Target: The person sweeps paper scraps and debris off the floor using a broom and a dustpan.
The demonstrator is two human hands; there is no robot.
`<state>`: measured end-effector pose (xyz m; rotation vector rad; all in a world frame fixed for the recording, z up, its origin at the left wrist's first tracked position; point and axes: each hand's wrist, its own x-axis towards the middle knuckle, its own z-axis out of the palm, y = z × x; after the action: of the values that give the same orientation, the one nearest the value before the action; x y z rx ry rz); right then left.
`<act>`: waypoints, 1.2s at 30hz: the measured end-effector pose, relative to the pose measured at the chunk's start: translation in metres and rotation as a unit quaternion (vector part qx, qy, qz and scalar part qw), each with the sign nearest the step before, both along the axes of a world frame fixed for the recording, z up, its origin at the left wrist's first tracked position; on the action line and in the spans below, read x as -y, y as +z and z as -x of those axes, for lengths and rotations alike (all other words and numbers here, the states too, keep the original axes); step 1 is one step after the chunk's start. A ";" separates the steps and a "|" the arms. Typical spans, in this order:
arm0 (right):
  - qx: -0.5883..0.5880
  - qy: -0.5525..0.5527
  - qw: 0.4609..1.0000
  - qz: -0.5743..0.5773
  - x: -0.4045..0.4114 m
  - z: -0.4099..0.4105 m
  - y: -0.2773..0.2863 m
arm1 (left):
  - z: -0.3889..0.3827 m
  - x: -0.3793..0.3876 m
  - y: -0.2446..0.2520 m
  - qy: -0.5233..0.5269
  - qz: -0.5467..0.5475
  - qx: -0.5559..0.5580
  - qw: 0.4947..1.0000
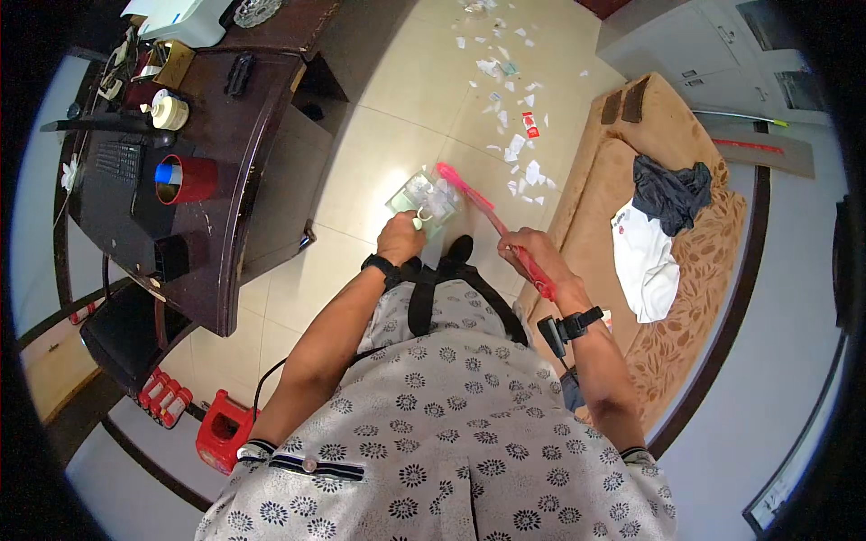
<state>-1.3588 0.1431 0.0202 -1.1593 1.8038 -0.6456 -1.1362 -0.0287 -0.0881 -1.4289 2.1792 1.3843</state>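
My left hand (400, 239) grips the handle of a pale green dustpan (404, 201) held over the tiled floor (352, 162). White paper scraps and clear plastic (433, 196) lie in the pan. In my right hand (534, 255) is the pink handle of a brush (467, 184), which slants away to the upper left. Its head is beside the pan's far right corner. Torn white paper pieces (516, 145) are scattered over the floor beyond, with a red packet (530, 125) among them.
To the left stands a dark wooden desk (223, 270) with a red cup (196, 179), a keyboard (118, 161) and a bottle (169, 111). A brown sofa (588, 223) on the right bears white cloth (646, 270) and dark cloth (676, 193). Red fire extinguishers (162, 399) and a red container (223, 429) sit lower left.
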 end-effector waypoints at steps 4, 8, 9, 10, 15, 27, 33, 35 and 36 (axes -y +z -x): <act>-0.080 0.039 0.996 -0.028 0.004 -0.002 0.001 | -0.001 -0.001 0.000 -0.003 -0.014 0.005 1.000; -0.118 0.081 0.989 0.026 -0.002 -0.002 -0.054 | -0.002 -0.002 0.005 -0.002 -0.034 0.002 0.999; -0.105 0.104 0.989 0.027 0.002 -0.007 -0.057 | -0.003 -0.003 0.002 -0.001 -0.034 0.003 0.999; -0.105 0.106 0.988 0.027 0.003 -0.014 -0.058 | -0.005 -0.005 -0.001 0.000 -0.026 -0.004 1.000; -0.062 0.103 0.993 0.008 0.004 -0.028 -0.046 | -0.008 -0.008 -0.005 0.004 -0.015 -0.028 0.999; -0.106 0.077 0.991 0.037 -0.002 -0.015 0.001 | -0.021 -0.008 -0.018 -0.027 -0.028 -0.056 0.998; -0.076 0.002 0.997 -0.003 0.030 -0.032 -0.036 | -0.026 -0.006 -0.004 -0.040 -0.052 -0.050 0.997; -0.110 0.072 0.991 0.026 0.035 -0.036 -0.065 | -0.029 -0.007 -0.005 -0.046 -0.061 -0.051 0.996; -0.143 0.140 0.978 0.056 0.040 -0.040 -0.070 | -0.032 -0.008 -0.006 -0.042 -0.062 -0.050 0.996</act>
<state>-1.3185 0.1032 -0.0501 -1.6165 1.8051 -0.4363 -1.1046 -0.0209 -0.0943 -1.2349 2.1447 1.5617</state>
